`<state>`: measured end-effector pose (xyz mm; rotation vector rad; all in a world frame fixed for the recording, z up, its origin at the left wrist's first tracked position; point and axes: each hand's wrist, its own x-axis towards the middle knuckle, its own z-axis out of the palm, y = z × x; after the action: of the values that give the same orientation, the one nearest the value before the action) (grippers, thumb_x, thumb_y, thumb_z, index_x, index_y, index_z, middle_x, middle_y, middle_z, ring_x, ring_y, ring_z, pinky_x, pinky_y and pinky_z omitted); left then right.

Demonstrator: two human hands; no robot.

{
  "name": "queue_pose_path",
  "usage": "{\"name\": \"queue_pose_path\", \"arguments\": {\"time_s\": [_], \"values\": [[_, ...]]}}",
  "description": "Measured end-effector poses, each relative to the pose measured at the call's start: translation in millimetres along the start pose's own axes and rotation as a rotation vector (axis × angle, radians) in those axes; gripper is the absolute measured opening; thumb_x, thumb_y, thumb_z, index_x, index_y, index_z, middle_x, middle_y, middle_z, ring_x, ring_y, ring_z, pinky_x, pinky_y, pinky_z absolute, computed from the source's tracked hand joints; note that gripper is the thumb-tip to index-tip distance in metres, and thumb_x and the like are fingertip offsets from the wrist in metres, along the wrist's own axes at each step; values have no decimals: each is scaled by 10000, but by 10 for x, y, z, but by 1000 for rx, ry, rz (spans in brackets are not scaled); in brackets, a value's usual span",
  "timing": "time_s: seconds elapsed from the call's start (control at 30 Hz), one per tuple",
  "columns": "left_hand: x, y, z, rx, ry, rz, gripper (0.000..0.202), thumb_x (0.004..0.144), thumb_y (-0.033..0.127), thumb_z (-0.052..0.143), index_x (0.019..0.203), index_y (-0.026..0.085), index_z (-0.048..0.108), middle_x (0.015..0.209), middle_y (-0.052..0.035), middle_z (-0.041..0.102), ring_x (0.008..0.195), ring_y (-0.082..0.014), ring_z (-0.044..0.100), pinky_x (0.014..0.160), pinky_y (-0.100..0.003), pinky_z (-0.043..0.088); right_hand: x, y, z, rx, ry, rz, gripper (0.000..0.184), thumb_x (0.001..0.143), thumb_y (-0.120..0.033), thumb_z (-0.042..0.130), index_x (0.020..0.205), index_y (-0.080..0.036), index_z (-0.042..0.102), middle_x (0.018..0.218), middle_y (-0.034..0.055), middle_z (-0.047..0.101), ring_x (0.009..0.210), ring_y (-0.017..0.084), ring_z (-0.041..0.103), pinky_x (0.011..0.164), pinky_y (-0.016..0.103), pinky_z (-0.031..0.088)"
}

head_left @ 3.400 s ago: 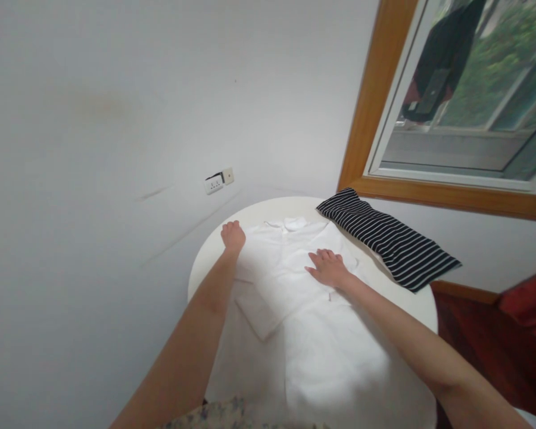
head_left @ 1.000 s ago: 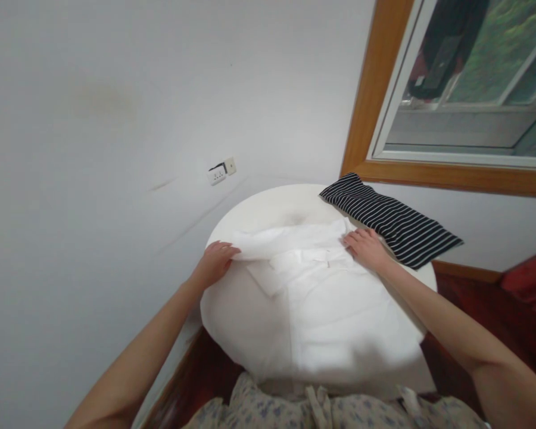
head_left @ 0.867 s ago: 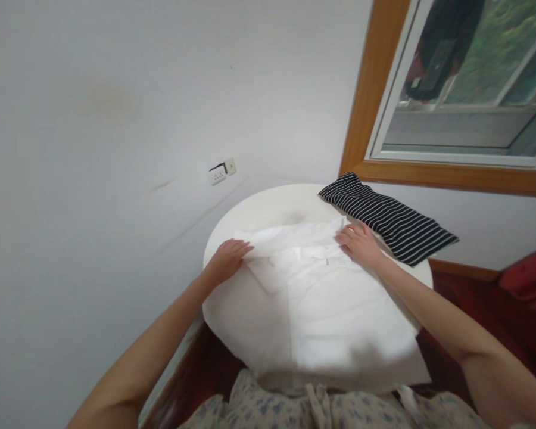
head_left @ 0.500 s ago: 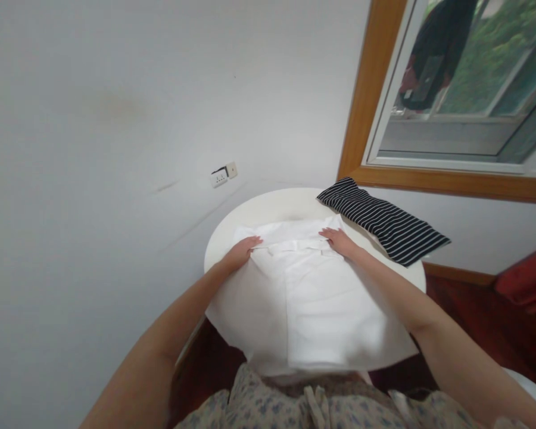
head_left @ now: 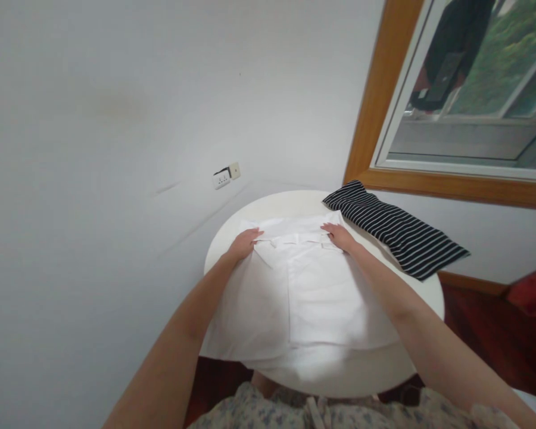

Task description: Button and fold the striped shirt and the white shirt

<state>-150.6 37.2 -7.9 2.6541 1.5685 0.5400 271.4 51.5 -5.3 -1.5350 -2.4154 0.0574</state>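
A white skirt lies spread on the round white table, its waistband at the far side and a seam running down the middle. My left hand closes on the left end of the waistband, thumb underneath or inside the cloth; I cannot tell which. At the right end, my right hand grips the waistband with its fingers over the fabric. Between the hands the waistband is creased, with small loops along it. The lower left of the skirt hangs past the table's edge.
A folded black-and-white striped cloth lies at the table's right, one corner jutting over the edge. Behind stand a white wall with a socket and a wood-framed window. Something red is at the far right.
The skirt's hem has drawn away from me and flattened, baring the table's front edge. Both hands keep their hold on the waistband. The view has shifted slightly.
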Motion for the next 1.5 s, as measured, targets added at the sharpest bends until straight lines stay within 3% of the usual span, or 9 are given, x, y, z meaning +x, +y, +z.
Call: {"name": "queue_pose_path", "arguments": {"time_s": [0.23,0.4,0.6,0.77,1.0,1.13,1.23,1.37,1.5], "values": [[78,53,-435,-60,68,116,504,906,238,311,1372,190,497,1452,-53,478,1374,-200,380,1160,-440,280,-13,8,-514,115,128,-172,526,859,-87,398,1347,-223,538,1402,69,524,1394,250,345,1151,582,182],[-218,181,-719,-71,27,184,498,953,291,267,1400,191,464,1488,-51,430,1407,-201,322,1174,-423,256,-359,-132,-844,145,83,-304,515,877,-112,375,1354,-222,537,1387,49,541,1359,208,408,1181,493,209],[-635,229,-420,-45,-129,164,494,910,211,340,1378,223,496,1460,-55,466,1380,-208,376,1160,-432,284,-767,-313,-515,122,-67,-305,542,844,-85,398,1355,-204,535,1409,58,517,1352,194,419,1179,450,239],[-711,258,-236,-1,-126,132,507,914,221,346,1409,223,456,1498,-56,410,1402,-205,339,1165,-435,253,-825,-312,-228,161,-44,-260,568,843,-91,357,1387,-175,495,1448,90,465,1373,192,387,1162,466,267],[-723,250,-316,-16,-163,121,479,958,330,334,1410,231,456,1512,-59,386,1411,-205,324,1169,-425,236,-881,-390,-461,136,-137,-246,512,900,-312,474,1389,-163,501,1482,96,418,1389,229,359,1155,402,286],[-547,323,-503,-84,-252,144,461,976,451,306,1280,258,594,1436,-33,498,1358,-207,407,1149,-396,284,-690,-524,-686,108,-187,-79,451,969,-454,351,1231,-241,650,1308,36,612,1220,239,555,1034,367,437],[-231,560,-533,-88,-130,125,505,997,413,220,1254,227,613,1394,-38,544,1328,-195,440,1139,-391,307,-366,-757,-720,86,-114,-59,498,983,-474,299,1186,-218,675,1246,61,652,1178,255,578,1012,360,438],[198,1010,-248,26,31,88,467,973,411,332,1340,212,543,1433,-79,499,1365,-238,387,1156,-445,259,36,-1143,-487,-36,-33,-175,416,985,-362,328,1261,-238,613,1374,58,557,1343,258,414,1126,471,273],[331,1211,145,72,65,-22,490,950,448,384,1395,268,482,1482,-75,435,1403,-304,318,1153,-541,202,141,-1274,-98,-115,-45,-76,484,984,-425,327,1429,-265,433,1535,73,336,1438,293,227,1132,604,131]]}}
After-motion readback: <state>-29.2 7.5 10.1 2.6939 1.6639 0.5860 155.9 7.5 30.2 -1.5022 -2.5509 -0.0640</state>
